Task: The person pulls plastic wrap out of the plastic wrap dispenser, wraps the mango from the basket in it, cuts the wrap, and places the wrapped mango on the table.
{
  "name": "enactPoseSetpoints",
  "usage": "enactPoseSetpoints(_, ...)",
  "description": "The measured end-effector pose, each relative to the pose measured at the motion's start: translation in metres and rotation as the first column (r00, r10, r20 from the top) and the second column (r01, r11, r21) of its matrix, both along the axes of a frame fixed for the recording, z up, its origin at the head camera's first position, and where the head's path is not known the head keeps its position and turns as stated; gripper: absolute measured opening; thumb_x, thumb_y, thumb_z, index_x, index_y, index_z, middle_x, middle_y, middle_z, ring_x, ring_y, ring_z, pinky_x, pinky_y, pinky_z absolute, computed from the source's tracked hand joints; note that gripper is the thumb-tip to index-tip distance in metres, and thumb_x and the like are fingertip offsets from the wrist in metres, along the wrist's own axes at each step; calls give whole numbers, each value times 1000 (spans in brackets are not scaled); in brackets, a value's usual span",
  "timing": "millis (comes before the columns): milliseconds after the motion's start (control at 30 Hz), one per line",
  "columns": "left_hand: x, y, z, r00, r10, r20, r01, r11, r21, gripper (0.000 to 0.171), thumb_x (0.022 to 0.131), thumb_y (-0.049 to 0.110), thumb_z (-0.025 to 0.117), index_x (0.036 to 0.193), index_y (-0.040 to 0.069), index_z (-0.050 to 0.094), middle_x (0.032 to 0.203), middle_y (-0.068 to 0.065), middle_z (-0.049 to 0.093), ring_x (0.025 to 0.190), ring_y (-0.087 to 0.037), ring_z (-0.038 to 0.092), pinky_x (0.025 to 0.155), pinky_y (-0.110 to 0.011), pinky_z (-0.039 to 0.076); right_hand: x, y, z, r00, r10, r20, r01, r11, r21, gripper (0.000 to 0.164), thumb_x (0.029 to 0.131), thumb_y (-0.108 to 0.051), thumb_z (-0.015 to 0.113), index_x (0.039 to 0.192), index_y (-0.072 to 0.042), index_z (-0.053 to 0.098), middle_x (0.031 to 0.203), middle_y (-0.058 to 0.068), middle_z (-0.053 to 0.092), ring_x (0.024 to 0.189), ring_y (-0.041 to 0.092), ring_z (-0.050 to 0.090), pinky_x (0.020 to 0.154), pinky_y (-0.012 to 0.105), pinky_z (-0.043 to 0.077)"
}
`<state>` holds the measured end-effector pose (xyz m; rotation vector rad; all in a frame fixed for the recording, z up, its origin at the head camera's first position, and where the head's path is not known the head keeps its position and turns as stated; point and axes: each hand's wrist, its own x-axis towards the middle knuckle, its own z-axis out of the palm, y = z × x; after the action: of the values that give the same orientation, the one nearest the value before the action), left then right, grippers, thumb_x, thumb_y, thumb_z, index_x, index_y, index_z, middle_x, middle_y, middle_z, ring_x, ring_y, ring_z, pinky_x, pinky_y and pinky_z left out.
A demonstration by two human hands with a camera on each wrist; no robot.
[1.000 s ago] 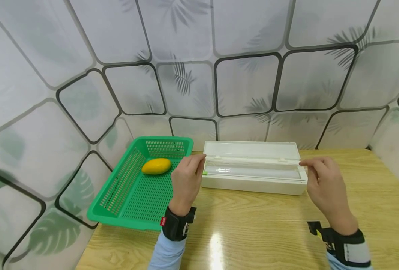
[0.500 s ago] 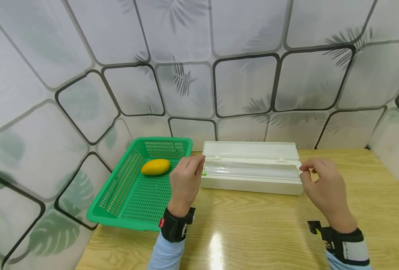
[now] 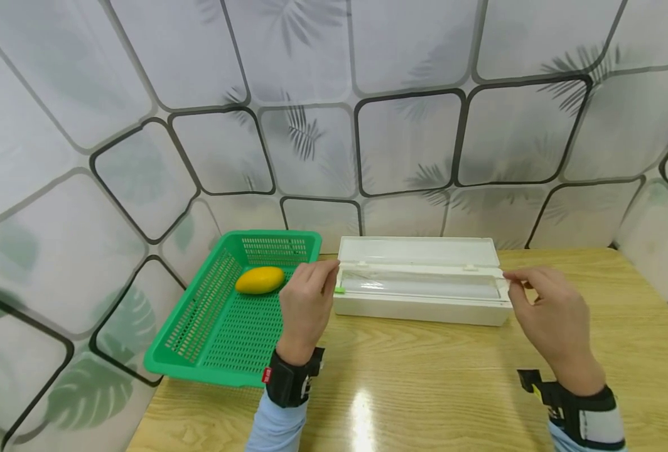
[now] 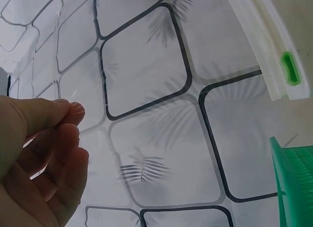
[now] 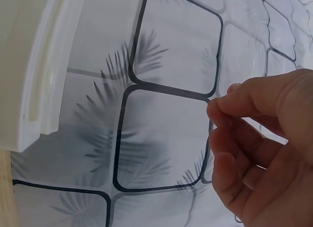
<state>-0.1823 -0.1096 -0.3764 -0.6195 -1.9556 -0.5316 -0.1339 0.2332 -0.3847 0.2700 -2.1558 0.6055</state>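
A white cling film dispenser box (image 3: pixel 419 311) lies on the table with its lid (image 3: pixel 419 251) tipped back. Inside rests a roll of clear cling film (image 3: pixel 424 289), its surface glinting. At the box's left end, my left hand (image 3: pixel 307 304) pinches the film's edge between thumb and forefinger; faint glints of film show at the fingertips (image 4: pixel 76 112) in the left wrist view. My right hand (image 3: pixel 554 320) pinches at the right end, thumb and forefinger pressed together, as the right wrist view also shows. The film itself is nearly invisible between the hands.
Left of the box stands a green plastic basket (image 3: pixel 198 370) holding a yellow mango-like fruit (image 3: pixel 260 280). A green slider (image 3: pixel 339 290) sits at the box's left end. The wooden table (image 3: pixel 413 389) meets a patterned wall (image 3: pixel 407 144) behind.
Both hands keep their pinch at the two ends of the box. My right hand dipped inward slightly, then shifted a little back to the right. Basket and box stay put.
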Motion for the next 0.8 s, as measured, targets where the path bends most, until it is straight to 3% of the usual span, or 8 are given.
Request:
enactPoseSetpoints(200,2,-1,3,1000,-10,-4,10,1000,7,9,87,1,74,95,3,74,82,-10,71,66,-23,61,56,-29,52,4,0,5,999,-35,-31,36,998,44,16,78,9,71,93,3,74,81,17,71,72,29,60,58,23,35)
enactPoseSetpoints(533,8,-3,8,1000,-7,-1,7,1000,-12,8,88,2,74,96,3,74,81,-9,71,66,-22,60,56,-28,51,13,2,12,998,-41,-40,43,998,49,20,75,10,75,94,3,74,81,17,72,71,29,62,59,21,36)
enactPoseSetpoints(800,8,-5,9,1000,-20,-23,20,1000,-6,11,85,1,76,95,2,74,82,-10,72,68,-23,63,58,-30,54,19,5,17,999,-13,-42,17,994,110,24,71,12,76,93,1,75,79,16,72,69,29,63,58,26,40)
